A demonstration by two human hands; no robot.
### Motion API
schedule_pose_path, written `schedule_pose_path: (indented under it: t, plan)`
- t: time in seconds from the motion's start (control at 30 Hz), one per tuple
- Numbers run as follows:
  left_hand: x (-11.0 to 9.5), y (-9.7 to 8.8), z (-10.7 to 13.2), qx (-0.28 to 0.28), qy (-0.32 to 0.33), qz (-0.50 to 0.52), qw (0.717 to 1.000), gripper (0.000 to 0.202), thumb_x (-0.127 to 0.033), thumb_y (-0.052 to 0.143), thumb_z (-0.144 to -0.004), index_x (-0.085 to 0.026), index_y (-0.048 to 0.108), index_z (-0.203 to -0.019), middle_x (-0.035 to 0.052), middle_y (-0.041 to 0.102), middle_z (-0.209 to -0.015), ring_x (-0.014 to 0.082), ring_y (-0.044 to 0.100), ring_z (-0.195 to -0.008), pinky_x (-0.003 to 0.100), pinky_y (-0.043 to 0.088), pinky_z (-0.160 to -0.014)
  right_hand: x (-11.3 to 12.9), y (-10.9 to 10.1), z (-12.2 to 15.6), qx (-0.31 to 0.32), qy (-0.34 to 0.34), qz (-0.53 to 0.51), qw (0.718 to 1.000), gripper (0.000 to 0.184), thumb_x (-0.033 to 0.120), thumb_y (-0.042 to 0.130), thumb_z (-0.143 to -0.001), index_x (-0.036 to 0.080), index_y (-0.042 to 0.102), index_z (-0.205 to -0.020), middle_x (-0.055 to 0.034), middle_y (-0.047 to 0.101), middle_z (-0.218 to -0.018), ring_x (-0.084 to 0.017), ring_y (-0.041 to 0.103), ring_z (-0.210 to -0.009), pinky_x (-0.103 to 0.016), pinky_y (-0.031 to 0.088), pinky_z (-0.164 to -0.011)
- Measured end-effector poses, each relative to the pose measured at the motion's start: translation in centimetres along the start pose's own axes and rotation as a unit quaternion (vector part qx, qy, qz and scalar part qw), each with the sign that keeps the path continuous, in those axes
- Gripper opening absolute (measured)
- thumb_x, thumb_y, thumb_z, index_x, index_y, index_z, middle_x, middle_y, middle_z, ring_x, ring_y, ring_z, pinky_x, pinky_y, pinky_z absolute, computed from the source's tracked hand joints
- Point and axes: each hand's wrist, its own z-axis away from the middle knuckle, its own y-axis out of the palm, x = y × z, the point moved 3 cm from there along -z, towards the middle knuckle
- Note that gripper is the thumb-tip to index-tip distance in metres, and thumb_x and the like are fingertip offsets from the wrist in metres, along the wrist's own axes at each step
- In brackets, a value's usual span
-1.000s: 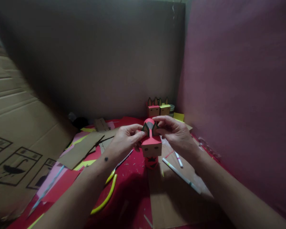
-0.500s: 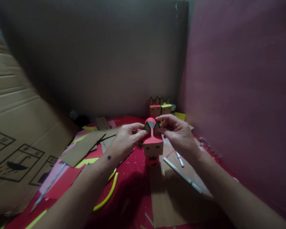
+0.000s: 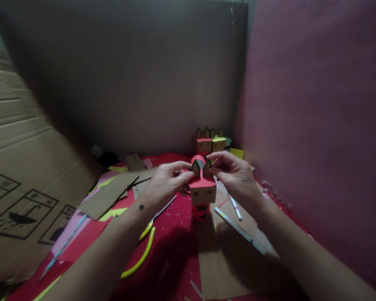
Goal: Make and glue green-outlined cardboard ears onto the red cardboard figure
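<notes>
A red paper animal figure (image 3: 202,183) stands upright between my hands, with a boxy head, a tan face with two dark eye spots, and a round red body marked in black. Two dark-edged pointed ears rise from its head. My left hand (image 3: 172,179) pinches the left ear (image 3: 195,168) between thumb and fingers. The right ear (image 3: 207,169) is pinched by my right hand (image 3: 233,170). Below the figure lies a cardboard sheet (image 3: 225,267). Yellow-handled scissors (image 3: 148,256) rest beside my left forearm, partly hidden by it.
Two similar figures, one red (image 3: 203,144) and one yellow (image 3: 218,144), stand at the back. A pen (image 3: 235,207) and a white stick (image 3: 240,230) lie on the right. Cardboard scraps (image 3: 111,195) and coloured paper cover the left. A large carton (image 3: 25,175) and a pink wall (image 3: 313,108) flank the space.
The figure's head and both ears have shifted slightly to the right, with my fingers still on the ears. More of the scissors shows beside my left forearm.
</notes>
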Motion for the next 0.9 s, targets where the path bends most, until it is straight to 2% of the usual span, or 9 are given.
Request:
schedule_pose_path:
  t: [0.27,0.5,0.73,0.9]
  plan:
    - [0.02,0.09,-0.11,-0.013,-0.005,0.001,1.0,0.015,-0.028,0.059,-0.08,-0.013,0.064,-0.079,-0.0005,0.06,-0.062,0.0089,0.054,-0.05,0.017,0.044,-0.044,-0.55,-0.01,0.19,0.0,0.009,-0.006,1.0,0.011,0.014,0.061,-0.077,0.018,0.064,-0.087,0.0007,0.064,-0.074,-0.011,0.062,-0.068,-0.026,0.051,-0.065]
    - [-0.14,0.0,-0.05,-0.025,-0.019,-0.008,0.999,0.014,-0.028,0.06,-0.079,-0.015,0.064,-0.083,-0.0015,0.06,-0.057,0.009,0.053,-0.042,0.016,0.039,-0.035,-0.73,-0.43,0.31,-0.015,0.022,0.031,0.999,0.01,0.019,0.063,-0.077,0.017,0.064,-0.086,-0.0038,0.064,-0.083,-0.015,0.062,-0.077,-0.031,0.051,-0.071]
    - [0.18,0.06,-0.13,-0.03,-0.005,-0.012,0.999,0.013,-0.028,0.06,-0.08,-0.016,0.065,-0.081,-0.0004,0.063,-0.062,0.0097,0.055,-0.047,0.017,0.043,-0.038,-0.63,-0.44,0.12,-0.011,0.047,0.045,0.998,0.005,0.019,0.06,-0.078,0.015,0.064,-0.078,-0.0028,0.064,-0.075,-0.014,0.06,-0.069,-0.029,0.05,-0.065]
    - [0.24,0.07,-0.18,-0.03,-0.001,-0.012,0.999,0.011,-0.026,0.059,-0.08,-0.016,0.064,-0.079,-0.0012,0.06,-0.058,0.0097,0.054,-0.045,0.017,0.043,-0.038,-0.3,-0.23,0.17,-0.008,0.065,0.03,0.997,0.005,0.017,0.059,-0.077,0.014,0.064,-0.075,-0.0015,0.064,-0.069,-0.012,0.059,-0.063,-0.027,0.048,-0.058]
